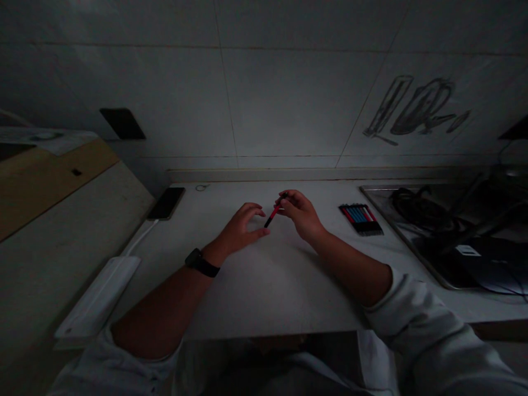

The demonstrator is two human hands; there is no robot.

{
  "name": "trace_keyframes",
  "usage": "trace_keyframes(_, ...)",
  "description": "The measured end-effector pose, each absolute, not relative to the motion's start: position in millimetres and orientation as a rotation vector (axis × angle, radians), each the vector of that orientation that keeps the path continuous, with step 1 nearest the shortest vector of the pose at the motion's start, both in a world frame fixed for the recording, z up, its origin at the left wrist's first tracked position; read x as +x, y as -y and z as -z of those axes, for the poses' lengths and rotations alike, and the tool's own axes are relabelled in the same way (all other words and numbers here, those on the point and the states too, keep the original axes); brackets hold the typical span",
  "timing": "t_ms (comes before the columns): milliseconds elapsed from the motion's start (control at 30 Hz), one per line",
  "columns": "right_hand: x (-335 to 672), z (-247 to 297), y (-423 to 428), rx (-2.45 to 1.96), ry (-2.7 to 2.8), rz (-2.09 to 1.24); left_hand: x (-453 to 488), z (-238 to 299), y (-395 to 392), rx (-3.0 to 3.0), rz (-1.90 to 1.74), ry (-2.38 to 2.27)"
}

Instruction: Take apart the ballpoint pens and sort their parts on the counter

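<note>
My right hand (pixel 300 212) pinches a red pen (pixel 274 211) near its upper end, holding it slanted above the white table (pixel 264 286). The pen's dark tip points down toward my left hand (pixel 242 228). That hand rests on the table with fingers curved and apart, thumb stretched toward the pen tip, holding nothing. A black watch (pixel 201 263) sits on the left wrist. A row of several red and blue pens (pixel 361 218) lies on the table to the right of my right hand.
A dark phone (pixel 166 203) lies at the table's far left, its white cable running to a white power bank (pixel 99 300). A tray with black cables (pixel 433 212) and a dark device sits at the right. A tiled wall stands behind.
</note>
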State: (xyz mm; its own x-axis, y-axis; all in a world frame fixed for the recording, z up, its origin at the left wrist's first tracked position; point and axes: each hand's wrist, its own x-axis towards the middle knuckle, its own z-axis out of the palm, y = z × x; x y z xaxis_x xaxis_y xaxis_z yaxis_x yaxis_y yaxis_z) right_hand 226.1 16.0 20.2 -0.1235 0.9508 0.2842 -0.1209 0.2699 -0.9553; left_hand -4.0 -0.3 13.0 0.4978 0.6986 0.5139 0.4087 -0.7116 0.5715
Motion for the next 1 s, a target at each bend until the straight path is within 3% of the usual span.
trace_keyframes(267, 260, -33, -43, -0.94, 1.382, -0.912, -9, -11, -2, 2.469, -0.95, -1.017)
trace_keyframes(1000, 275, -37, -55, -0.843, 1.38, -0.959, -10, -4, -6, 2.529, -0.871, -1.068)
